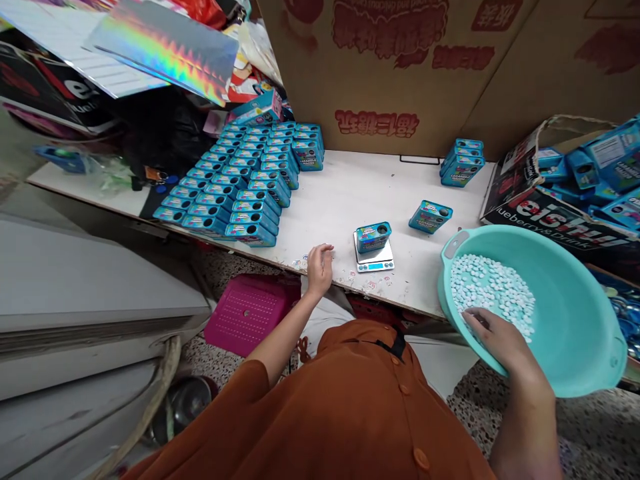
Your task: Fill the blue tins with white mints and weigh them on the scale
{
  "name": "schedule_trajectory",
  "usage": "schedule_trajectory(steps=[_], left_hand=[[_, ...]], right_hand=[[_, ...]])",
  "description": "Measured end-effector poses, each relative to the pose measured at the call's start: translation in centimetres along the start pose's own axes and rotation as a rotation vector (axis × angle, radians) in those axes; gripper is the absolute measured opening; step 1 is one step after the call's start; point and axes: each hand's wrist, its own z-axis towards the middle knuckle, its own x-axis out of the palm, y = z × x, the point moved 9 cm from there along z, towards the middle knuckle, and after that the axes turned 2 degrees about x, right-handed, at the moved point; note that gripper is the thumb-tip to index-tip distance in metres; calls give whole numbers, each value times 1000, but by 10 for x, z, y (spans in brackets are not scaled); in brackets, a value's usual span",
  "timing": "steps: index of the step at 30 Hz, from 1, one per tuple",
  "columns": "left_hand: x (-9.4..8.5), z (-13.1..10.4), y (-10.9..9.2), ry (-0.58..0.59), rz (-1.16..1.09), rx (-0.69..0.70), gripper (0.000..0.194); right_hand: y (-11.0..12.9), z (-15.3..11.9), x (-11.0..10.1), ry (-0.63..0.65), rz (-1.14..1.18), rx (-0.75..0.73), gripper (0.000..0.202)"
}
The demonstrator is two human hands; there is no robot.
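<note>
My left hand point(320, 270) rests at the table's front edge, its fingers loosely apart and holding nothing. To its right, a small digital scale point(375, 266) with a lit blue display carries a blue candy tin point(373, 237) with a dark round opening in its top. My right hand point(497, 337) reaches over the near rim of a turquoise basin point(575, 333), fingers curled down at the small white candies point(493, 290). Whatever is between those fingertips is hidden. Another blue tin point(431, 217) stands between scale and basin.
Rows of blue tins point(240, 180) fill the table's left part. Several more tins point(463, 163) stand at the back right, before a large cardboard box point(390, 73). A torn carton point(520, 193) full of blue packs sits behind the basin. A pink stool point(247, 317) is below the table.
</note>
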Motion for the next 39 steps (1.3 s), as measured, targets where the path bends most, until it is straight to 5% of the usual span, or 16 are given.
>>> schedule_trajectory(steps=[9,11,14,16,19,23,25,27,31,39], left_hand=[[3,1,-9,39,16,-10,30],[14,4,-22,64,-3,32,36],[37,17,-46,106,-47,89,70],[53,32,-63,151,-66,79,64],[59,59,-115,208,-121,165,37],[41,77,-225,163,-269,541,42],[54,72,-266,249,-285,683,42],[85,60,-287,421,-234,788,39],[138,35,-289,632,-125,868,34],[145,20,-299,653,-57,982,37]], right_hand=[[-2,1,1,-5,5,3,48],[-1,1,2,-5,-4,-5,46],[1,1,2,-6,-18,-10,42],[4,0,2,-10,-16,-15,40],[9,-3,2,-18,1,-36,36],[15,-6,1,-28,30,-58,33],[17,-7,0,-32,35,-59,33],[19,-8,-1,-45,22,-62,34],[24,-9,-3,-71,-11,-78,34],[24,-9,-5,-87,-2,-77,34]])
